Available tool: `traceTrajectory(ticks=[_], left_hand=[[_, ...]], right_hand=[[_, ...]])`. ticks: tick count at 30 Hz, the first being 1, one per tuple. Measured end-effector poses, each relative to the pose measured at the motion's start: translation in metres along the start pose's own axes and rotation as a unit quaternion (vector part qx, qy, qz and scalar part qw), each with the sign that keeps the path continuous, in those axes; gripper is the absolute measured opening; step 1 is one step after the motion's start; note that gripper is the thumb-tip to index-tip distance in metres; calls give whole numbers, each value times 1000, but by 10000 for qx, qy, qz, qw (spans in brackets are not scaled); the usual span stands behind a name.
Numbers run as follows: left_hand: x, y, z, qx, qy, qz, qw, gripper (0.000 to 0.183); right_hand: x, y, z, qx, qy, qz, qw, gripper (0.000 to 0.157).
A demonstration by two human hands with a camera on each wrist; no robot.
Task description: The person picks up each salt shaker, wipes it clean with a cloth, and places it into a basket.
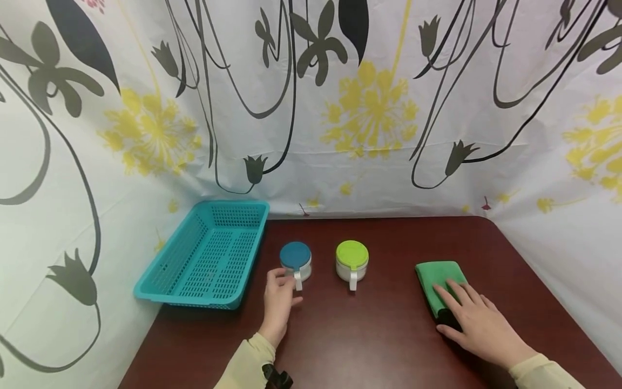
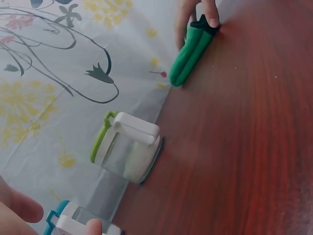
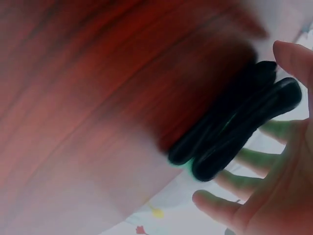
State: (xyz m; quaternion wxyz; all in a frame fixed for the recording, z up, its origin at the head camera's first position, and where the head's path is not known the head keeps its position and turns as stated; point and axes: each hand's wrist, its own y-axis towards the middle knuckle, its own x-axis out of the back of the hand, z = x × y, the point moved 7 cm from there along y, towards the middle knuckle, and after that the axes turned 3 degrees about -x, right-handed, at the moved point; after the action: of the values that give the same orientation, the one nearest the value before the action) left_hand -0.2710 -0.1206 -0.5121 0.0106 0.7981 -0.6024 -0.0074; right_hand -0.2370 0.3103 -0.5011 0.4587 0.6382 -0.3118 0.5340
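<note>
My left hand (image 1: 278,305) is at the near left side of a small clear jar with a blue lid (image 1: 295,255) and white handle. Its fingers are loosely bent beside the jar; in the left wrist view a fingertip overlaps the handle of this blue-lidded jar (image 2: 73,224). My right hand (image 1: 478,327) rests with spread fingers on a folded green fabric bundle (image 1: 439,278) with a black end. In the right wrist view the black end (image 3: 234,125) shows as two thick folded layers, with the thumb apart from the fingers.
A similar jar with a lime green lid (image 1: 352,254) stands right of the blue-lidded one, handle toward me. A turquoise perforated basket (image 1: 187,300) sits at the left on the dark red table (image 1: 374,335). A flower-patterned curtain (image 1: 311,135) hangs behind the table.
</note>
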Motion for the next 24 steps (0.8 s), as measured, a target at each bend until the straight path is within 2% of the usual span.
traceTrajectory(ticks=[6, 12, 17, 24], left_hand=[[-3, 7, 3, 205, -352, 238, 9989, 23], [-5, 10, 6, 490, -491, 354, 9970, 25], [-7, 10, 10, 661, -419, 502, 9957, 30], [-9, 11, 10, 667, -300, 566, 9957, 32]], right_hand=[[1, 0, -3, 474, -320, -267, 9980, 86], [-2, 1, -1, 985, -548, -530, 9922, 84], [-4, 4, -3, 1121, -484, -587, 9908, 86], [1, 9, -5, 1325, -396, -714, 9878, 87]])
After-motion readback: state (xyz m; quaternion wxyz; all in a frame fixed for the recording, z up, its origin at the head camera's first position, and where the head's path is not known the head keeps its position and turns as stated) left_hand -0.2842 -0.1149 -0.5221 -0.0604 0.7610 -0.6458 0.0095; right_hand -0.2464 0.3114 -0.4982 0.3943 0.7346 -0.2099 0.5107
